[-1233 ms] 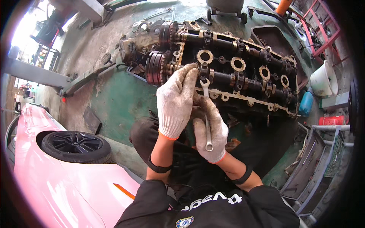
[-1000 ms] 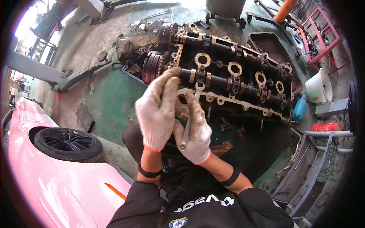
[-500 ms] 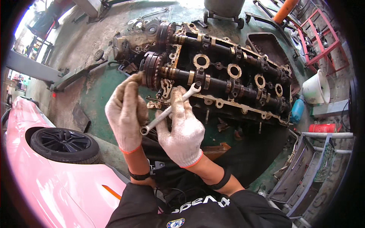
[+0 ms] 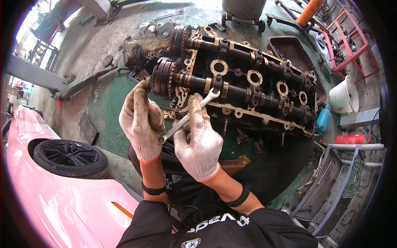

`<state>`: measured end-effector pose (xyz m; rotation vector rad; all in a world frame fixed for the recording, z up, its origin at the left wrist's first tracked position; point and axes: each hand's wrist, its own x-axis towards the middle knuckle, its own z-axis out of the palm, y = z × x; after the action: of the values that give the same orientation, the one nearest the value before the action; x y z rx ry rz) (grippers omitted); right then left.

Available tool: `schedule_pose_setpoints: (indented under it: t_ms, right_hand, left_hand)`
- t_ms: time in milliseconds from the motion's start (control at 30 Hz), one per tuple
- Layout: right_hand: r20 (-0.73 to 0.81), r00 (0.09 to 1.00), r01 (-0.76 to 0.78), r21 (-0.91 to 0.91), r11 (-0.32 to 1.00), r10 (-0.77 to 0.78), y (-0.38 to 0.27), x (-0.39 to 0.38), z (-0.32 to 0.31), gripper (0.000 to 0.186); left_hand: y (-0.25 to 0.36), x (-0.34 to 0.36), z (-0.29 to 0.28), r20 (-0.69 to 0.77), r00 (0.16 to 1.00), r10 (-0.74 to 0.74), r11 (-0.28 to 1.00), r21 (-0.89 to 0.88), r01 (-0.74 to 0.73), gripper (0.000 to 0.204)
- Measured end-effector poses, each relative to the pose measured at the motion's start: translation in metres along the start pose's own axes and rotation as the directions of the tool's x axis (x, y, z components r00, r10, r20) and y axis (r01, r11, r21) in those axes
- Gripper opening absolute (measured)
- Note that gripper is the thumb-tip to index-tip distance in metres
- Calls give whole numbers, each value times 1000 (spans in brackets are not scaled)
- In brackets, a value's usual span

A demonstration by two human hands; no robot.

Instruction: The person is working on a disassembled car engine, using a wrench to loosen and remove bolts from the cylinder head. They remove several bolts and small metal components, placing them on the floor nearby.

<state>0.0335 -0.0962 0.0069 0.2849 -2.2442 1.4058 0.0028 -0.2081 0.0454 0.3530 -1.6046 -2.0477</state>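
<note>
My right hand (image 4: pixel 199 142), in a white knitted glove, is closed around a combination wrench (image 4: pixel 178 126). The wrench slants up to the right, its open end overlapping the near camshaft (image 4: pixel 235 93) beside a bearing-cap bolt; contact cannot be told. My left hand (image 4: pixel 139 124), in a glove with soiled fingers, is closed with curled fingers at the left face of the dark camshaft sprocket (image 4: pixel 163 78). Whatever is between its fingertips is hidden. The wrench's ring end lies beside the left wrist. Both camshafts sit in an oily cylinder head (image 4: pixel 237 111) before me.
A pink car (image 4: pixel 58 182) with a black wheel stands at the left. Dirty engine parts (image 4: pixel 144 47) lie beyond the sprocket. At the right are a dark tray (image 4: pixel 289 41), a white bucket (image 4: pixel 343 97), a blue bottle (image 4: pixel 324 120) and a metal frame (image 4: pixel 331 182).
My left hand has shifted slightly right and down, its fingers still near the sprocket. The wrench has moved a little right and up in my right hand.
</note>
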Motion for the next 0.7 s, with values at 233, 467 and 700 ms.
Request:
schedule_pose_setpoints:
  t_ms: [233, 467, 700]
  right_hand:
    - [127, 969, -246, 524, 815, 210, -1, -6, -14, 68]
    - [191, 857, -451, 727, 518, 478, -5, -6, -19, 49]
    - [381, 726, -637, 685, 353, 572, 0, 10, -61, 29]
  left_hand:
    - [-1, -16, 6, 78, 997, -20, 999, 26, 18, 36]
    - [-10, -28, 15, 139, 987, -80, 996, -33, 86, 27]
    - [-10, -38, 24, 187, 978, -88, 996, -3, 90, 26]
